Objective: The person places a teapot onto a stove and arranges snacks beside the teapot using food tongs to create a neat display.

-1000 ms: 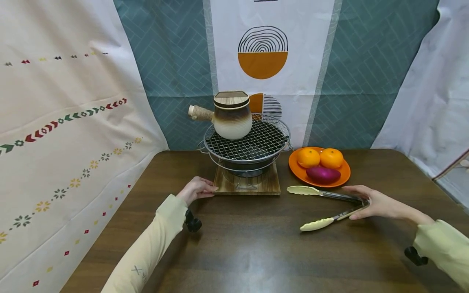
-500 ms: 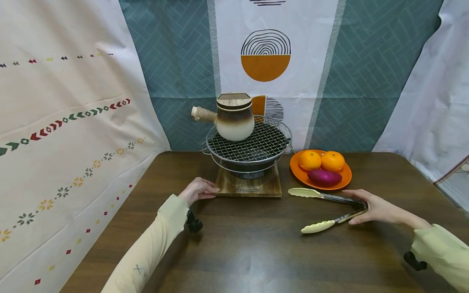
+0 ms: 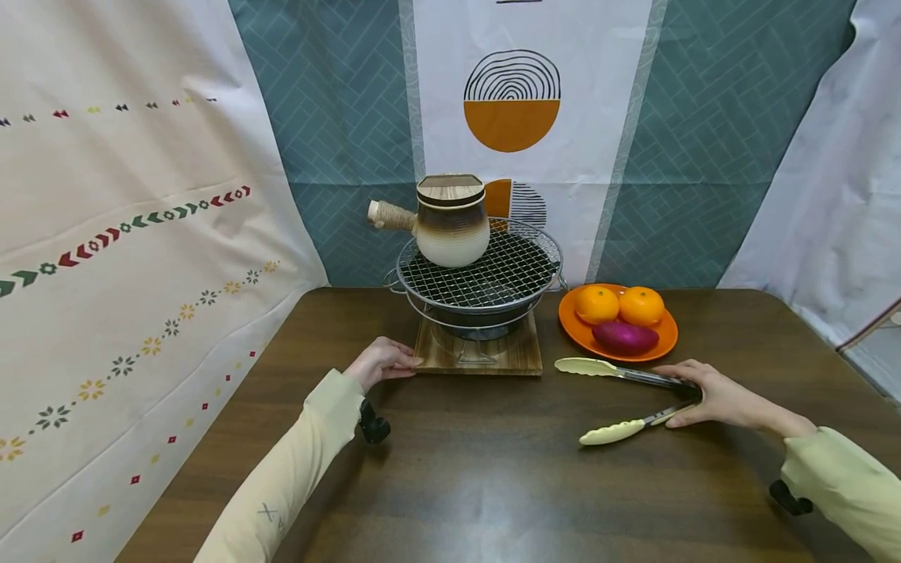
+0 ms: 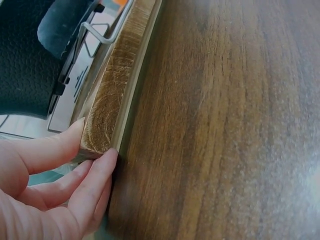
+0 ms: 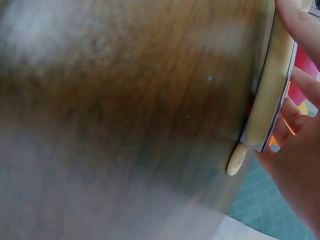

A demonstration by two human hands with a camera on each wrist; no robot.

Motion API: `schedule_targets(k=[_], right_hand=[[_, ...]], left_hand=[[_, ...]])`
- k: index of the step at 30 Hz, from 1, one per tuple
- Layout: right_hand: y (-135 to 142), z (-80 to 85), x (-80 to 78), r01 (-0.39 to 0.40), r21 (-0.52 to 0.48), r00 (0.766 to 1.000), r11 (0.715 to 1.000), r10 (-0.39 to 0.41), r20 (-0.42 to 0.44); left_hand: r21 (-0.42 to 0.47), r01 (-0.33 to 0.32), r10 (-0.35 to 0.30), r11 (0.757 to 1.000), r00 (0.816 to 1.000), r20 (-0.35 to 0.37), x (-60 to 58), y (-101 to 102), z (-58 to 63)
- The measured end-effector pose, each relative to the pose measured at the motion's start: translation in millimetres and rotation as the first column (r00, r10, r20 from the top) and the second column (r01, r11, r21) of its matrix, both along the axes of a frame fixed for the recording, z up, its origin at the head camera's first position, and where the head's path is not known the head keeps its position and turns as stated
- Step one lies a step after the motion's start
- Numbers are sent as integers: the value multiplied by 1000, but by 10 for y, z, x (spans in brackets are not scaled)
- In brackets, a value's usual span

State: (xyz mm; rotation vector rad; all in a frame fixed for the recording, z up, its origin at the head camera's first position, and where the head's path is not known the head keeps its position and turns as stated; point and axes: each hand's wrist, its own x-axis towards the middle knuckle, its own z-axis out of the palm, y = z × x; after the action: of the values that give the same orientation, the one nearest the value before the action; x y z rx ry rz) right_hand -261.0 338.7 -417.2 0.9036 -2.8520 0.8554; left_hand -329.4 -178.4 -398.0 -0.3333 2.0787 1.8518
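My left hand [image 3: 382, 362] is at the front left corner of a square wooden board [image 3: 519, 358]. In the left wrist view, thumb and fingers pinch the board's corner [image 4: 102, 120]. On the board stands a round tabletop grill [image 3: 486, 289] with a wire mesh top. A side-handled clay teapot [image 3: 454, 238] with a wooden lid sits on the mesh. At the right, my right hand [image 3: 725, 399] grips the hinged end of spread tongs [image 3: 640, 377] with pale yellow tips. The right wrist view shows the thumb and fingers about the tongs' pale handle [image 5: 272, 90].
Behind the tongs, an orange plate [image 3: 572, 338] holds two mandarins [image 3: 597, 303] and a purple sweet potato [image 3: 625, 338]. The brown wooden table [image 3: 457, 485] ends at a patterned curtain [image 3: 338, 141] behind and a cream cloth [image 3: 141, 258] on the left.
The head view has shifted slightly. My right hand with the tongs appears a little farther left in it. My left hand keeps its place at the board's corner.
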Motion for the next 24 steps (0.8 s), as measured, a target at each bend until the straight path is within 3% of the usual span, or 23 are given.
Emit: schedule_targets(k=[12, 24], right_hand=[[25, -25, -40, -31, 36, 996, 999, 33, -85], [23, 88, -57, -33, 26, 997, 999, 35, -71]], left_hand=[[-4, -8, 8, 1000, 1000, 3, -6, -1, 1], [-15, -4, 5, 1000, 1000, 22, -27, -7, -2]])
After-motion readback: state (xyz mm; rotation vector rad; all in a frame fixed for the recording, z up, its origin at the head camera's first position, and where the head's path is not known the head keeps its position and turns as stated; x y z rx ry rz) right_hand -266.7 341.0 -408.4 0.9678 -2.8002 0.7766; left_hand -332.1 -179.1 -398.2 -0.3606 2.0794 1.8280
